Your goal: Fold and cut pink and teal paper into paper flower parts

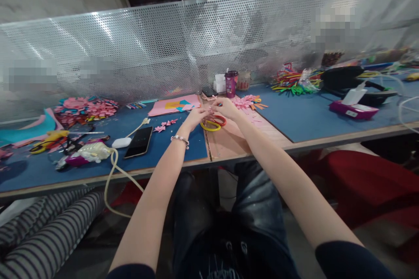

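Note:
My left hand (198,115) and my right hand (225,108) meet over the table's middle, both with fingers pinched together. Something small may be between the fingertips, but I cannot make it out. A pair of scissors (211,128) with yellow and red handles lies just beneath the hands; its blades are hidden. Several small cut pink paper pieces (165,125) lie left of my left hand. Behind it are pink paper sheets (159,108) with orange and blue scraps on them. A heap of pink paper strips (245,102) sits beyond my right hand.
A phone (139,141), a white case (121,143) and a cable (114,168) lie to the left. A purple cup (231,83) stands at the back. At right are colourful pipe cleaners (296,80) and a magenta device (353,110). A perforated metal screen (157,48) borders the table.

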`<state>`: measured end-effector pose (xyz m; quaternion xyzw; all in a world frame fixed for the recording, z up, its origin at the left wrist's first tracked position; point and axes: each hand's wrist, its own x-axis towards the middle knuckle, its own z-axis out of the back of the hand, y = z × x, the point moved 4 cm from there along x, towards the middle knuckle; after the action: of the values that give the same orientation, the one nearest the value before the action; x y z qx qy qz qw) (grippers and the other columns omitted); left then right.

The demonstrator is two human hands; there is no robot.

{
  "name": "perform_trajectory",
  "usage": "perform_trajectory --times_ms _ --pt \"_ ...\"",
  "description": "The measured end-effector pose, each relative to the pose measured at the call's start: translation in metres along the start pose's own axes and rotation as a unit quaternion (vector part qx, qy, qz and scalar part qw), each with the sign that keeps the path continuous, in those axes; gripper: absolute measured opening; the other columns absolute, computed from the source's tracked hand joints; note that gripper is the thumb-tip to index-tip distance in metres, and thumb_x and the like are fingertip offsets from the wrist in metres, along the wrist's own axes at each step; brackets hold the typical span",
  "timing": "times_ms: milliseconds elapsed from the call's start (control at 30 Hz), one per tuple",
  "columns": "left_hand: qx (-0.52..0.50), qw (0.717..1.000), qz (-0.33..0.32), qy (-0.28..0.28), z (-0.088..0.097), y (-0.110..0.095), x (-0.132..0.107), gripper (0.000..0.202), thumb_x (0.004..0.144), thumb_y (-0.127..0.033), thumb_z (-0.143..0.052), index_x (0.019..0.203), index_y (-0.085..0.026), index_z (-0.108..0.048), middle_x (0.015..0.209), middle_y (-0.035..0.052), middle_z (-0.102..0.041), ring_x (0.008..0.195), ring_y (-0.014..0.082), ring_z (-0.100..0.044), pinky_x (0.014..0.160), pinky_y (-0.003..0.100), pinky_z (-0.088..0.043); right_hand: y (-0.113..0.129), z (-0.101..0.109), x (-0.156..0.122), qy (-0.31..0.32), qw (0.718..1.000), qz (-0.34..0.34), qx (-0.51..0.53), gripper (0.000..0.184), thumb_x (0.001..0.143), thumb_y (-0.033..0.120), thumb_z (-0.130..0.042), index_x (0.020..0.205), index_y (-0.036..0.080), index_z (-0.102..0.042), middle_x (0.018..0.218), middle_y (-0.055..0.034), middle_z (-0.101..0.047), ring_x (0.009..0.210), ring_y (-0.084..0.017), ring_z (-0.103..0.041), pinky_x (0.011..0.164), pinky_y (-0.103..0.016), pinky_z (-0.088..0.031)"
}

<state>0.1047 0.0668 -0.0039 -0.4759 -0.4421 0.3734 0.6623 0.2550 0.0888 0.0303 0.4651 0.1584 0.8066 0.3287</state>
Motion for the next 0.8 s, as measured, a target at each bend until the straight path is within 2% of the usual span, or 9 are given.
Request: perform_trajectory --times_ms 100,300,533,667,800 --pt "-0.007 1.000 0.007 -0.019 -0.0004 0.0003 0.0006 0.024 0.081 -0.033 -0.072 0.091 -0.011 -0.074 0.088 0.0103 -0.077 0.079 0.0196 -0.072 0.079 0.032 -0.055 0.0043 -0.0006 0.0011 -0.013 0.999 0.015 -0.028 0.013 0.075 0.016 -0.064 0.065 0.014 -0.073 0.072 -0.0044 -0.071 0.071 -0.017 -0.060 0.081 -0.032 -0.046" --pt "-0.008 0.998 0.016 -0.066 0.0028 -0.0005 0.0012 0.014 0.084 -0.024 -0.066 0.087 -0.012 -0.072 0.079 0.0063 -0.075 0.072 0.0171 -0.070 0.075 0.030 -0.053 0.0075 -0.0042 -0.0009 -0.011 0.999 0.019 -0.031 0.019 0.079 0.017 -0.059 0.069 0.012 -0.074 0.073 -0.0064 -0.071 0.072 -0.016 -0.059 0.080 -0.030 -0.044" --pt "0.030 0.998 0.016 -0.045 0.0066 0.0049 0.0034 0.016 0.085 -0.027 -0.062 0.081 -0.014 -0.071 0.076 0.0067 -0.074 0.072 0.0192 -0.069 0.071 0.030 -0.051 0.0022 0.0014 -0.0041 0.050 0.999 -0.016 0.013 0.014 0.073 0.021 -0.062 0.072 0.011 -0.072 0.074 -0.0042 -0.069 0.072 -0.014 -0.058 0.070 -0.026 -0.042" --pt "0.033 0.999 0.005 -0.025 0.0057 0.0074 0.0044 0.014 0.083 -0.023 -0.061 0.080 -0.015 -0.071 0.079 0.0079 -0.074 0.075 0.0204 -0.069 0.073 0.032 -0.052 0.0026 0.0023 -0.0045 0.091 0.996 -0.007 0.011 0.015 0.074 0.023 -0.061 0.074 0.012 -0.072 0.075 -0.0037 -0.069 0.070 -0.013 -0.056 0.069 -0.025 -0.040" --pt "0.038 0.998 0.003 -0.042 0.0071 0.0089 0.0052 0.014 0.083 -0.023 -0.060 0.077 -0.015 -0.070 0.078 0.0076 -0.074 0.075 0.0206 -0.069 0.071 0.032 -0.051 0.0021 -0.0007 -0.0050 0.074 0.996 0.017 -0.038 0.017 0.078 0.023 -0.060 0.077 0.012 -0.073 0.076 -0.0043 -0.069 0.071 -0.014 -0.056 0.069 -0.025 -0.039"
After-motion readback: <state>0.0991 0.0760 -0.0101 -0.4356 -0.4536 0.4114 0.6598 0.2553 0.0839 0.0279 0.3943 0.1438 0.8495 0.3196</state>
